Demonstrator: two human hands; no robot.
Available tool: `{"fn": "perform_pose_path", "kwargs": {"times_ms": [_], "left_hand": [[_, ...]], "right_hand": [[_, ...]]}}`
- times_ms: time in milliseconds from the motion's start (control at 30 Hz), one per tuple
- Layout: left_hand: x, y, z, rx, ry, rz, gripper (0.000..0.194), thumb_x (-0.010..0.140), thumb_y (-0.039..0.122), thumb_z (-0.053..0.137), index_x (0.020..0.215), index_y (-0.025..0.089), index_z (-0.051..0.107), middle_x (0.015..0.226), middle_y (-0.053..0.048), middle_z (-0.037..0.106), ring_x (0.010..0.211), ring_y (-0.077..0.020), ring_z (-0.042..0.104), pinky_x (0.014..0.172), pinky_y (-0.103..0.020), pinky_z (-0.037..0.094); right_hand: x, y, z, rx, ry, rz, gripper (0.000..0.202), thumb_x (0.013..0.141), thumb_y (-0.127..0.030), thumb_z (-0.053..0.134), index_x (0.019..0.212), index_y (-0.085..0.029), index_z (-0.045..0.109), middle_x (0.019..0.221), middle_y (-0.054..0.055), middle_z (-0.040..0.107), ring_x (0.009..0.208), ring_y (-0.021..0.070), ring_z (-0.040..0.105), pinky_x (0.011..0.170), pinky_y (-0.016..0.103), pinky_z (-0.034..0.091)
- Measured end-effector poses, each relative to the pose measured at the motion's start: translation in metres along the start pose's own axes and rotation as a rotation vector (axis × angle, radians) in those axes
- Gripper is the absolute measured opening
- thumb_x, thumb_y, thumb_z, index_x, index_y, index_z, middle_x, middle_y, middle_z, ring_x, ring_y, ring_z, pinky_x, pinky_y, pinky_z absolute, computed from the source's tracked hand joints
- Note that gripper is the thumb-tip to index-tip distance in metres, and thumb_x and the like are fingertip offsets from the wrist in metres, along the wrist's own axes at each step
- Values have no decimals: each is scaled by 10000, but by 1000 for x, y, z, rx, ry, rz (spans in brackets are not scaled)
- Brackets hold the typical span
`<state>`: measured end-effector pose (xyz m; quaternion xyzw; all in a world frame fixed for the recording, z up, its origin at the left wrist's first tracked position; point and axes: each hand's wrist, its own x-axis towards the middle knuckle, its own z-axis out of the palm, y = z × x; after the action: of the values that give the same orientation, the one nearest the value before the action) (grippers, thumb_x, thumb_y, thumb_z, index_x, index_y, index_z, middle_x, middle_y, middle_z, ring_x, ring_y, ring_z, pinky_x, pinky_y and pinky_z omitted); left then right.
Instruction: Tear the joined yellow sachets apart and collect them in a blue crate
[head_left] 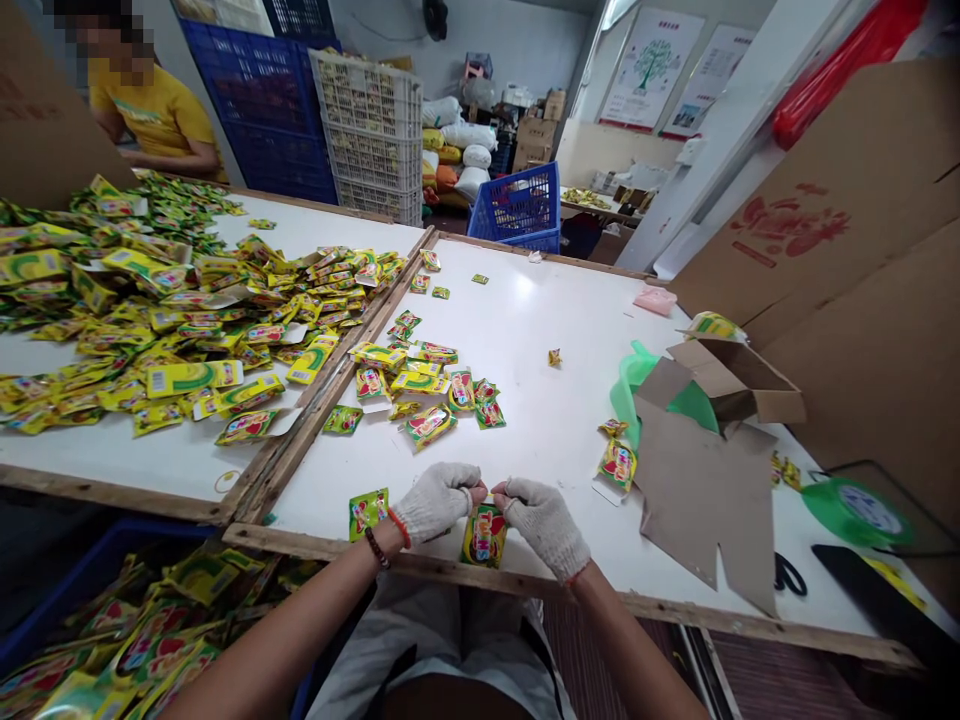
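Both hands wear white knit gloves with bare fingertips. My left hand [436,505] and my right hand [541,522] are closed at the top end of a small yellow-and-green candy box [484,538], pinching it from either side. The box stands at the table's front edge with its printed red face toward me. A flat green packet [367,512] lies just left of my left wrist. Beyond my hands is a loose cluster of yellow candy boxes [429,427] and small green packets [343,419].
A large heap of yellow boxes [195,378] covers the left table, past a wooden strip [330,390]. To the right are a cut cardboard piece [697,490], an open carton [739,375] and scissors [789,575]. A blue crate [45,610] sits below left; a person [161,115] is behind the heap.
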<state>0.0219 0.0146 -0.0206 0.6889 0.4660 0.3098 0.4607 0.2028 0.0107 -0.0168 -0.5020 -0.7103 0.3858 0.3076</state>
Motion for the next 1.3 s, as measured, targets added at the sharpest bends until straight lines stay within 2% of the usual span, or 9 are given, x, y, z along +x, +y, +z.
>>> {"fn": "perform_pose_path", "kwargs": {"times_ms": [267, 367, 500, 633, 700, 867, 1000, 1133, 1300], "left_hand": [[-35, 8, -7, 443, -98, 387, 253, 878, 316, 413, 917, 179, 621, 788, -39, 550, 738, -149, 504, 680, -246, 372], [-33, 13, -18, 500, -133, 424, 262, 857, 375, 453, 947, 186, 611, 859, -50, 557, 805, -163, 526, 753, -253, 400], [2, 9, -47, 729, 84, 156, 305, 839, 371, 481, 1074, 188, 547, 1075, -70, 535, 957, -185, 527, 835, -270, 414], [37, -4, -75, 961, 189, -125, 378, 750, 332, 581, 1068, 138, 518, 992, -131, 562, 892, -267, 548, 751, -375, 440], [42, -7, -78, 986, 168, -131, 317, 724, 233, 583, 1018, 124, 537, 921, -136, 578, 865, -280, 554, 748, -408, 437], [20, 8, -52, 1042, 6, 273, 380, 695, 81, 546, 1056, 195, 527, 1050, -82, 575, 1043, -262, 494, 1002, -523, 242], [4, 15, -15, 829, 45, 520, 437, 761, 74, 478, 1168, 235, 460, 1193, -77, 528, 1201, -255, 398, 1056, -571, 99], [2, -1, 21, 172, 464, 87, 444, 749, 185, 546, 1167, 173, 400, 1143, -121, 538, 1070, -246, 527, 895, -416, 438], [0, -12, 40, -397, 379, -107, 356, 753, 207, 542, 1080, 184, 401, 891, -28, 605, 783, -153, 612, 723, -296, 514]], "right_hand": [[-32, 29, -4, 9, -69, -244, 356, 784, -192, 532, 1127, -234, 618, 1212, 73, 586, 1067, 206, 566, 916, 341, 455], [-31, 33, 3, 55, 5, -197, 329, 764, -186, 546, 1069, -243, 654, 1109, 62, 641, 1003, 205, 593, 877, 333, 481], [-23, 6, 29, 303, 174, 106, 308, 814, -322, 502, 1029, -164, 656, 951, 80, 685, 851, 206, 631, 758, 340, 528], [-33, -37, 62, 486, -280, 82, 325, 789, -315, 551, 1078, -186, 628, 922, 42, 701, 821, 198, 651, 739, 327, 531], [-35, -43, 66, 391, -338, 23, 332, 743, -245, 592, 1070, -205, 636, 950, 38, 699, 854, 204, 649, 785, 337, 521], [-8, -7, 34, 82, 294, -94, 454, 728, -192, 544, 1178, -134, 549, 1206, 129, 576, 1130, 254, 516, 996, 424, 389], [8, 21, 15, 164, 137, -38, 523, 698, -126, 514, 1217, -185, 481, 1191, 76, 588, 1091, 228, 548, 963, 410, 430], [-2, 30, 32, 387, 173, 89, 495, 704, -157, 520, 1189, -204, 433, 1139, 77, 613, 1014, 215, 597, 885, 377, 497], [-22, 30, 43, 613, 200, 119, 548, 743, -223, 561, 1240, -219, 331, 1182, 109, 586, 1005, 225, 610, 854, 378, 523]]}}
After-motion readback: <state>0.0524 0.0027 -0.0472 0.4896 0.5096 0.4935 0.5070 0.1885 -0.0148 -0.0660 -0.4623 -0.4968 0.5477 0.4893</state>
